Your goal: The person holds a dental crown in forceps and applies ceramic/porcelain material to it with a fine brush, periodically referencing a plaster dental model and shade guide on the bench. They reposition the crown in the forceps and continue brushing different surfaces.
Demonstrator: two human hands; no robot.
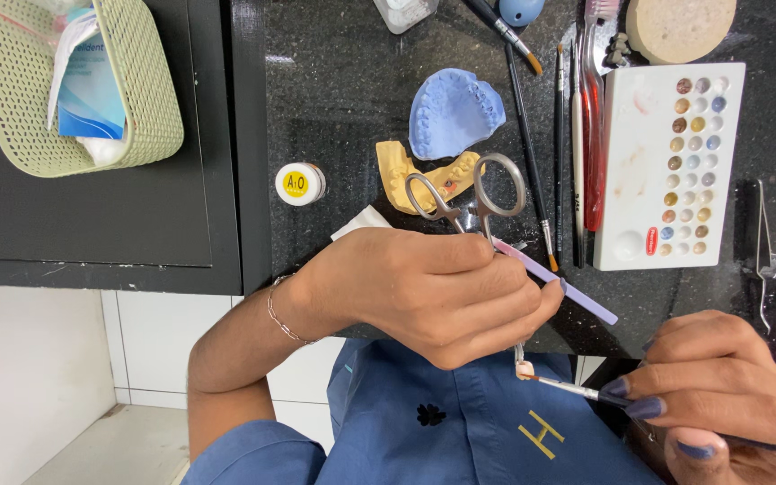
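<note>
Two dental casts (446,135) beside paint palette (671,162)

Palette (639,180) right of brushes (577,144), casts (451,112) left.

forceps tips (520,350) hidden; basket (150,108) cropped

Shiny metal clamp (464,202) with ring handles, in the left hand (442,292). Thin brush (568,388) with a bright metal neck, in the right hand (720,373), at a small glossy tooth piece (524,369). Smooth white plastic tray (639,162). Chalky matt blue mould (454,111) and yellow mould (424,175). Speckled, glossy black stone counter (343,108). Soft blue cloth shirt (424,431). Green plastic basket (150,99) full of holes.
</note>
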